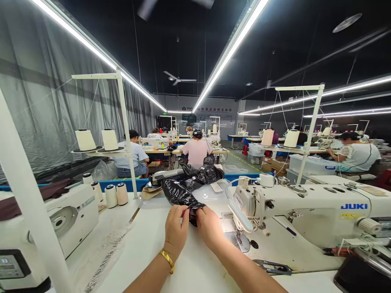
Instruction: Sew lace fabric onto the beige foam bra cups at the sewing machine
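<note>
A strip of shiny black fabric (183, 189) lies across the white sewing table (189, 264), bunched up toward the far end. My left hand (176, 230), with a gold bracelet on the wrist, pinches the near end of the fabric with closed fingers. My right hand (210, 228) grips the same end right beside it, fingers curled on the cloth. Both hands sit just left of the needle area of a white JUKI sewing machine (311, 211).
Another white machine (65, 217) stands at the left, with thread cones (116, 194) behind it and a thread stand (126, 134). Scissors (271, 267) lie at the right front. Several seated workers (195, 150) sew at tables farther back.
</note>
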The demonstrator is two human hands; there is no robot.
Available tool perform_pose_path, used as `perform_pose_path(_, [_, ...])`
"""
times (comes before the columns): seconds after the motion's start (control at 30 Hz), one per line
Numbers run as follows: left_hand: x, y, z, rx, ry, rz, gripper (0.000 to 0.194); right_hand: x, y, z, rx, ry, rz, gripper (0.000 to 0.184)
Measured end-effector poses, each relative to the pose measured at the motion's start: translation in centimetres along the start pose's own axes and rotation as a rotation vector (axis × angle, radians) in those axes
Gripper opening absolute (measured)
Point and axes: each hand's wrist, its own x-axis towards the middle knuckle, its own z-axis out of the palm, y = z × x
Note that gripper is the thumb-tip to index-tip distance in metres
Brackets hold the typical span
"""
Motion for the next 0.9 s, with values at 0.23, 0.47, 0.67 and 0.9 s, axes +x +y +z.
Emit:
perform_pose_path(0.23, [-0.6, 1.3, -0.8, -0.009, -0.045, -0.048, 0.018, -3.0, 0.7, -2.5, 0.046, 0.032, -0.001, 0.027])
perform_pose_path(0.47, [2.9, 0.3, -8.9, 0.378, 0.048, -0.332, 0.012, -5.5, 2.1, -4.3, 0.328, -0.029, 0.165, 0.027])
perform_pose_path(0.67, [1.7, -1.0, -16.2, 0.603, 0.034, -0.767, 0.022, -7.7, 1.6, -6.8, 0.546, -0.199, 0.312, 0.026])
perform_pose_path(0.9, [2.4, 1.5, -14.7, 0.404, -0.193, -0.788, 0.035, -11.7, 3.4, -11.1, 0.466, -0.276, 0.343, 0.022])
